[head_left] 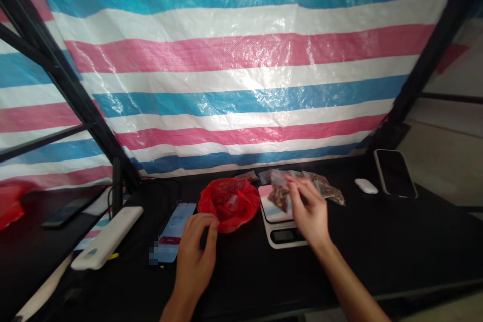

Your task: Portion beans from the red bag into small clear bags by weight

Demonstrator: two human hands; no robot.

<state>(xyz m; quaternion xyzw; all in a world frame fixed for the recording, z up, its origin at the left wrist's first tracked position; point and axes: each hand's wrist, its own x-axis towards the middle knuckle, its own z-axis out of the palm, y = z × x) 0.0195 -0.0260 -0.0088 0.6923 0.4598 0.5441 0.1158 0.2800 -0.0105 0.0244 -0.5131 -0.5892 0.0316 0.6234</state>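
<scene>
My right hand (311, 209) pinches a small clear plastic bag (278, 196) with brown pieces inside, above the plate of a white kitchen scale (277, 219). The scale's display (285, 236) is dark, and I cannot read any figure on it. At the near left edge of a crumpled red plastic bag (230, 211) is my left hand (198, 249), thumb and forefinger brought together on its rim. Something clear and small (233, 203) shows inside the red bag. A lit phone (176, 231) lies just left of that hand.
More filled clear bags (328, 191) lie behind the scale. To the right are a white earbud case (366, 186) and a second phone (395, 173). A white power strip (107, 238) lies left. Striped sheeting (245, 55) hangs behind the black table (256, 282), between black frame posts.
</scene>
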